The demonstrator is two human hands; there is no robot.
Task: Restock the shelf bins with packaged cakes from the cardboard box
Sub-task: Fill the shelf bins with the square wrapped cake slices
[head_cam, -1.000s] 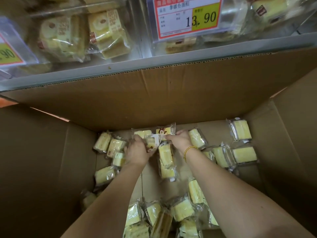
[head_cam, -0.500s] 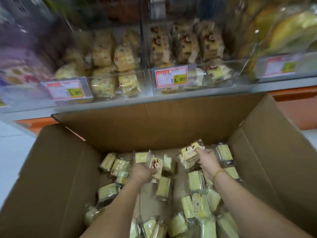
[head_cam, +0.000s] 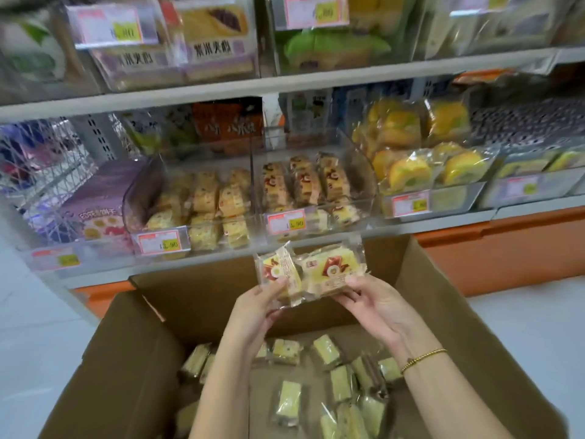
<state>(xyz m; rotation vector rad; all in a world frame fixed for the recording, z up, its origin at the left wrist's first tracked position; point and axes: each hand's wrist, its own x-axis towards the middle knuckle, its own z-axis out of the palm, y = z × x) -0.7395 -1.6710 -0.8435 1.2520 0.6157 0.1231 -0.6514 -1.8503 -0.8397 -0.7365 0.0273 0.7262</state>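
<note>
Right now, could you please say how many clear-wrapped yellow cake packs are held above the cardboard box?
2: the left clear-wrapped yellow cake pack, in the left hand; the right cake pack beside it, in the right hand. More may hide behind.

left hand [head_cam: 257, 308] gripping, right hand [head_cam: 378, 307] gripping

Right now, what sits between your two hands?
Two wrapped cakes, side by side above the box: the left cake in the left hand, the right cake in the right hand. Seen in the head view.
</note>
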